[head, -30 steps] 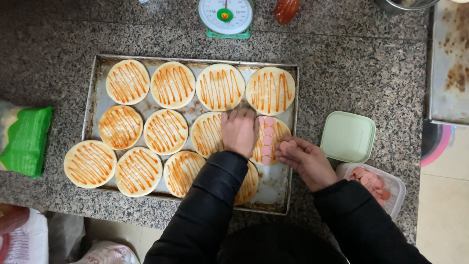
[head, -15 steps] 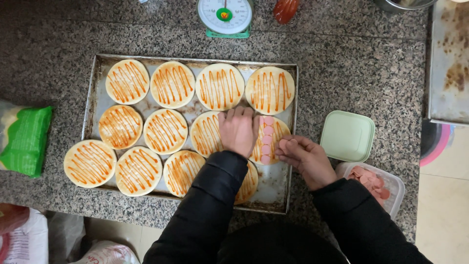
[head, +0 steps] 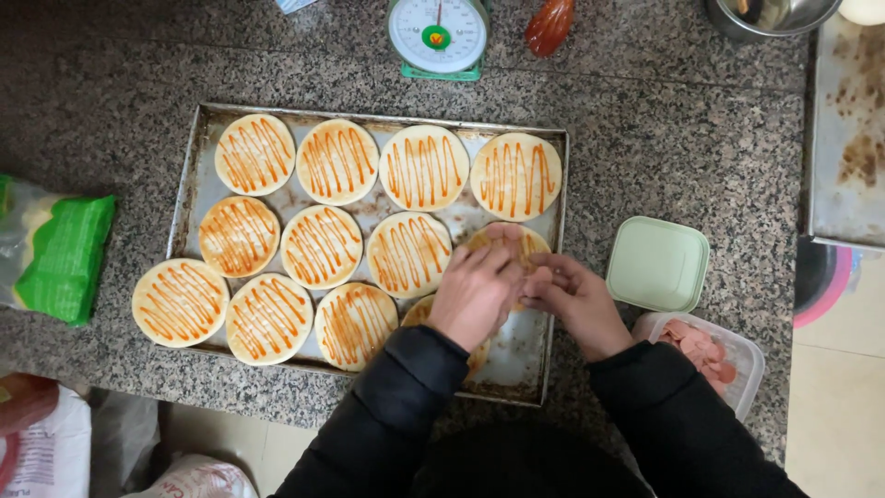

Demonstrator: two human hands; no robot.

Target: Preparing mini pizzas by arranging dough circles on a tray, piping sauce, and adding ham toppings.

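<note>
Moved since half a second ago: left hand [head: 475, 293] and right hand [head: 576, 302] now drawn together over one dough round [head: 516, 242] at the right side of the metal tray [head: 189, 175], where before stood a little apart with a pink slice showing between. From the head camera, looking straight down: fingers of both hands curled and meeting above this dough round, covering most of it; whether something is pinched between the fingertips, cannot tell. Eleven other rounds with orange sauce stripes lying in rows on the tray, one of them half hidden under the left wrist. Just right of the tray, a pale green lid [head: 657, 264] on the granite counter [head: 701, 138], and below it a clear box of pink sausage slices [head: 710, 355], close beside the right forearm. At the top edge, a green kitchen scale [head: 436, 35] and a red sauce bottle [head: 550, 25]. At far left, a green bag [head: 60, 254].
</note>
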